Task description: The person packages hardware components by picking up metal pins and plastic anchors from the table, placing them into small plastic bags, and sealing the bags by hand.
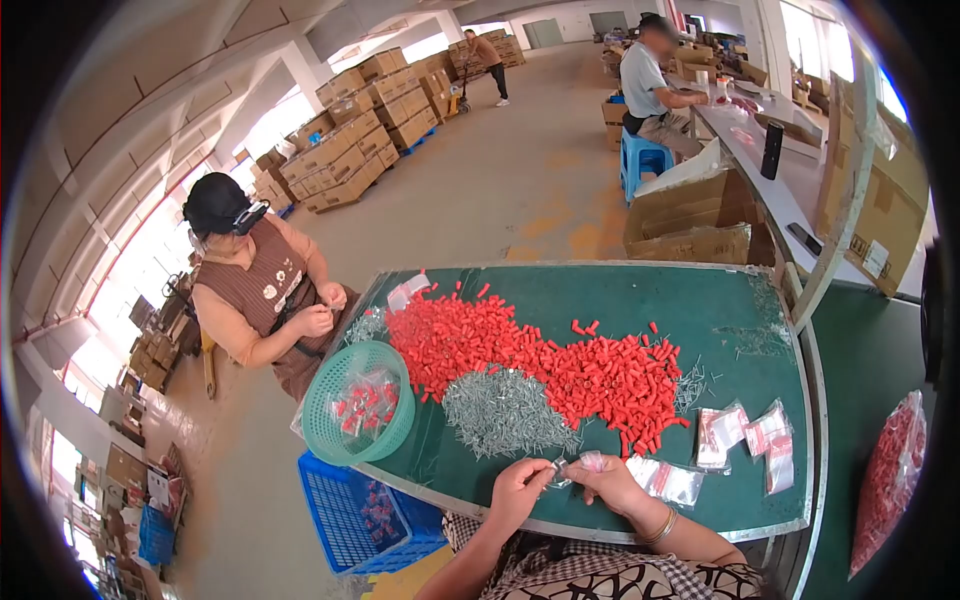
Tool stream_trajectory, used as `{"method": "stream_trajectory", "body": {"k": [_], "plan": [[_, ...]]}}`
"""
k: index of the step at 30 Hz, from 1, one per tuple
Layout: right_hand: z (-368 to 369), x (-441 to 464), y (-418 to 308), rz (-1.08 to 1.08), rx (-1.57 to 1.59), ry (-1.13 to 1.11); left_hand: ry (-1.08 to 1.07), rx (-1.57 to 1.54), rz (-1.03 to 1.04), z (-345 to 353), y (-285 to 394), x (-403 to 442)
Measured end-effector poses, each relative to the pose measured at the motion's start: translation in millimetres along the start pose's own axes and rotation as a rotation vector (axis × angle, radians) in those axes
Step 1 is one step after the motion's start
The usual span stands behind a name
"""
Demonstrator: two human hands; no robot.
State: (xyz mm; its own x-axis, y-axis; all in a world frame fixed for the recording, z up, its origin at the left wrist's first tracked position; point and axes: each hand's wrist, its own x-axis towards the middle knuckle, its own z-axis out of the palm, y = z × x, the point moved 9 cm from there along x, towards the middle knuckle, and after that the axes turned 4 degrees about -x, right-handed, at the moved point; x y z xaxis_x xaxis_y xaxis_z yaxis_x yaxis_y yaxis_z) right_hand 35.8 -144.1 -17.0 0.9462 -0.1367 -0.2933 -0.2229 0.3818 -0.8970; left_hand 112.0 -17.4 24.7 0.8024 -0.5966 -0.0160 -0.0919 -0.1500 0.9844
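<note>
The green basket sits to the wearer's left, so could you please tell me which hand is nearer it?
Left. The left hand is to the right of the basket; the right hand is farther right.

From my feed I can't make out a single word, number or brand. A white label sits on the cardboard carton at the right, and dark printed marks show on the stacked cartons at the far left, but all are too small for me to read. The clear bags at the near right carry reddish marks I can't resolve into letters.
</note>
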Motion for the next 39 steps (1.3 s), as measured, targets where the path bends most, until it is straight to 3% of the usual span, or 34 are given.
{"method": "stream_trajectory", "body": {"k": [7,10,25,28,29,31,32,34,37,39], "plan": [[-3,2,2,-0.016,-0.033,0.011,-0.044,0.06,0.028,3,1,4],[-4,3,1,-0.054,-0.131,0.01,-0.07,-0.195,-0.077,13,1,-1],[-1,-2,0,-0.009,-0.119,-0.029,-0.136,-0.149,-0.145,10,-14,-2],[-4,-6,-7,-0.019,-0.196,0.057,0.098,0.0,0.138,3,16,-3],[-5,-8,-10,-0.018,-0.226,0.095,0.199,0.205,0.314,-2,39,-10],[-4,-18,-37,-0.338,-0.485,0.207,0.398,0.62,0.663,0,91,-31],[-1,-25,-50,-0.501,-0.611,0.264,0.322,0.55,0.556,3,82,-26],[8,-31,-57,-0.557,-0.709,0.249,0.171,0.41,0.336,16,55,-23],[17,-32,-58,-0.625,-0.761,0.184,0.189,0.176,0.099,14,15,-15],[14,-29,-51,-0.57,-0.691,0.152,0.203,0.148,0.117,13,15,-14]]}}
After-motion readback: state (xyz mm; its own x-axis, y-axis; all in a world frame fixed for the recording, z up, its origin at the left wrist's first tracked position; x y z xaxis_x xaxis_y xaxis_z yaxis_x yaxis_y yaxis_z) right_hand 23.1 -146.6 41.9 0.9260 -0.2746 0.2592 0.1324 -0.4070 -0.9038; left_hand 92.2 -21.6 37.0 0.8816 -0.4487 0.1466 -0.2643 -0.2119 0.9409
